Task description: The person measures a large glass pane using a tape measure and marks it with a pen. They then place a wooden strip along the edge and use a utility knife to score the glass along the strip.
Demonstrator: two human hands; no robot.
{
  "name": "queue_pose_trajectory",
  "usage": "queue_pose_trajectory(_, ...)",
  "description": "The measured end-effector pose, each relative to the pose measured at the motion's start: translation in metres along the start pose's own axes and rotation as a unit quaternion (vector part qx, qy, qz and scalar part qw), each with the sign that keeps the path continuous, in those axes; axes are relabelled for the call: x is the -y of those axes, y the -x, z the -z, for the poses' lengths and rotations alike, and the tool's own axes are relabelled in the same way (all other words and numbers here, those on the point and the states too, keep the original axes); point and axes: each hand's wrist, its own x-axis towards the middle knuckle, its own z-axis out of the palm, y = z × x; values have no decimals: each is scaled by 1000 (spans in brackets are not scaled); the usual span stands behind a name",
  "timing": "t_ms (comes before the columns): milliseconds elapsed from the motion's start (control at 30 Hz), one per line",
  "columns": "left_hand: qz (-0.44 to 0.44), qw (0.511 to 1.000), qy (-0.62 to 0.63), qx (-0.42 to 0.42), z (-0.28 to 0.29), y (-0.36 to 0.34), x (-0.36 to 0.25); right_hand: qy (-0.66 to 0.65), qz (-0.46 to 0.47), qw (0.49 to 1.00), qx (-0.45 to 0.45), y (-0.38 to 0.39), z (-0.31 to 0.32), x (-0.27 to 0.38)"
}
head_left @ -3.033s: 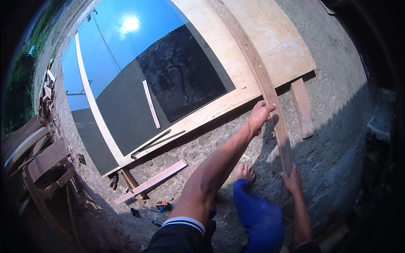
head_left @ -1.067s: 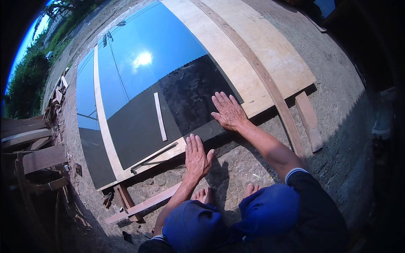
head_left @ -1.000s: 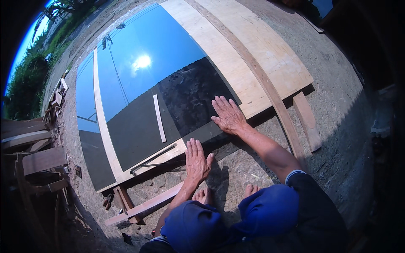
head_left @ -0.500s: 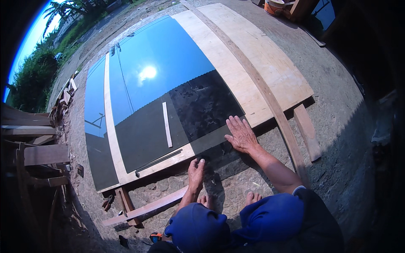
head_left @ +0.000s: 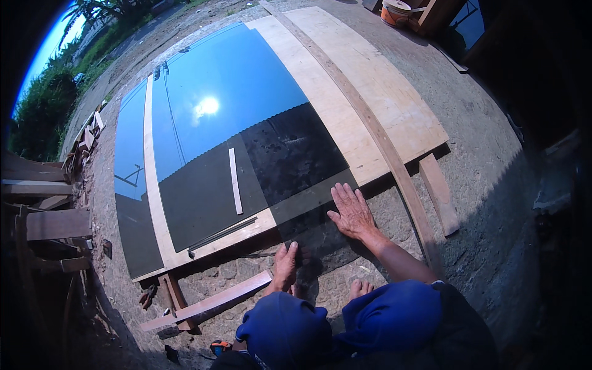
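Note:
A dark, shiny glass pane [head_left: 308,203] juts over the near edge of a plywood board [head_left: 237,237], and the ground shows dimly through the overhang. My left hand [head_left: 285,264] closes on the pane's left edge, thumb on top and fingers mostly hidden. Flat on the overhang near its right side lies my right hand [head_left: 354,213], fingers spread. A large reflective glass sheet [head_left: 209,74] covers much of the board and mirrors sky and sun. Whether it is separate from the jutting pane, I cannot tell. A pale thin strip [head_left: 235,182] rests on the glass.
A long wooden batten [head_left: 364,111] crosses the board's right side. Thin dark strips [head_left: 223,235] lie along its near edge. Pliers [head_left: 147,298], a wooden bar [head_left: 216,299] and a tape measure [head_left: 220,347] are on the ground. A bucket [head_left: 394,13] stands far right.
Both hands and the jutting pane have come slightly nearer to me, so the overhang is a little longer. The whole view has shifted slightly.

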Motion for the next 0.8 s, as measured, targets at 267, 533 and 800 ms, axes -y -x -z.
queue_pose_trajectory(267, -36, 997, 64, 23, 9, -14, 1, -2, 45, 999, -21, 38, 0, -2)
queue_pose_trajectory(533, -28, 995, 94, 23, -16, -33, 4, -8, 20, 1000, -9, 70, 5, -12)
queue_pose_trajectory(800, -15, 992, 112, 52, -23, -42, 0, -34, 114, 992, 35, 91, 28, -38)
